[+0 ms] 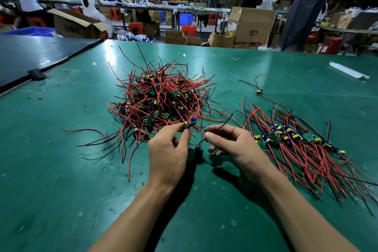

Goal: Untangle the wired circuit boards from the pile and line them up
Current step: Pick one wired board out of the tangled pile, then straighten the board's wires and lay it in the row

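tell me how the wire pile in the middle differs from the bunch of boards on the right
The pile is a tangled mound with wires sticking out every way; the bunch lies flat with wires running roughly parallel. The pile's boards are scattered through it; the bunch's boards sit in a rough row. Both hold green boards with red and black wires.

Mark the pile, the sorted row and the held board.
pile (pixel 161 96), head view, middle of the tangle.
row (pixel 273 137), head view, a green board near its middle.
board (pixel 191 124), head view, its visible face.
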`<move>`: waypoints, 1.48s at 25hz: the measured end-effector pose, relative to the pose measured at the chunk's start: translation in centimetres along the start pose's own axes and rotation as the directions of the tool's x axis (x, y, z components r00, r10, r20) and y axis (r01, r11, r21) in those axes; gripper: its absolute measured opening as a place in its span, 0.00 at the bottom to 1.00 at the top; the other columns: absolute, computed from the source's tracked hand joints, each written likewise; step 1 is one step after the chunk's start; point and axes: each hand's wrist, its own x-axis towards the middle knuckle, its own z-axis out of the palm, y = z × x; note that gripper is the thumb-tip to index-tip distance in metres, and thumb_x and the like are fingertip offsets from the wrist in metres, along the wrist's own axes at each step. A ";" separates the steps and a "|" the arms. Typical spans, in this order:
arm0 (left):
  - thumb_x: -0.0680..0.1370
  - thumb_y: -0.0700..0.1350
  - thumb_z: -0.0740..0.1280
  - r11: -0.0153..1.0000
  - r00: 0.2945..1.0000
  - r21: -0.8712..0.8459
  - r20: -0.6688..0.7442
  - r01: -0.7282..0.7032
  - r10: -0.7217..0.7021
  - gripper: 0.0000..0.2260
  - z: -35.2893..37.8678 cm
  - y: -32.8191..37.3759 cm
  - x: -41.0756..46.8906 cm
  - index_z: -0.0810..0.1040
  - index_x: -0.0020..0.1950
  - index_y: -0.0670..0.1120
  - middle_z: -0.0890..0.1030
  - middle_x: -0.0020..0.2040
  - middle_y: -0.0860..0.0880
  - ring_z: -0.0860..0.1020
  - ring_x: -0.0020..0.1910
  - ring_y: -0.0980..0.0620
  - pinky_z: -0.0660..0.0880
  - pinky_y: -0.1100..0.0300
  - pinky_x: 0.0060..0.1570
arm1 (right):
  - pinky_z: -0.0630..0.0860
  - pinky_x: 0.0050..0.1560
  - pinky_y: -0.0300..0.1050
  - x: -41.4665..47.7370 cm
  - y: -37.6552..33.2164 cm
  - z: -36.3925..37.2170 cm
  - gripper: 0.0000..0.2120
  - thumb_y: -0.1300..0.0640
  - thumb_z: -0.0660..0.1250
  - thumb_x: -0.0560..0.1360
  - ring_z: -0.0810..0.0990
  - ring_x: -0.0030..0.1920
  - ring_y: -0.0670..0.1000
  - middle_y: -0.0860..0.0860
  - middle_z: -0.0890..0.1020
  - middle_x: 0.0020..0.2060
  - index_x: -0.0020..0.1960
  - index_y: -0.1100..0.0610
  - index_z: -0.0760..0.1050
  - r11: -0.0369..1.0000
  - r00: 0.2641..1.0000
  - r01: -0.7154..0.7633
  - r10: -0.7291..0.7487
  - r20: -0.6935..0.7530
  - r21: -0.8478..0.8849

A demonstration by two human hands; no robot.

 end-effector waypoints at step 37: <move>0.72 0.51 0.74 0.880 0.926 0.291 0.156 -0.377 0.345 0.12 -0.8 1.0 -0.2 0.79 0.36 0.44 0.81 0.45 0.49 0.76 0.43 0.47 0.73 0.52 0.44 | 0.79 0.38 0.40 0.0 -0.8 0.4 0.07 0.57 0.73 0.70 0.81 0.36 0.47 0.51 0.83 0.41 0.48 0.55 0.83 0.969 0.996 0.083 -0.074 -0.048 0.233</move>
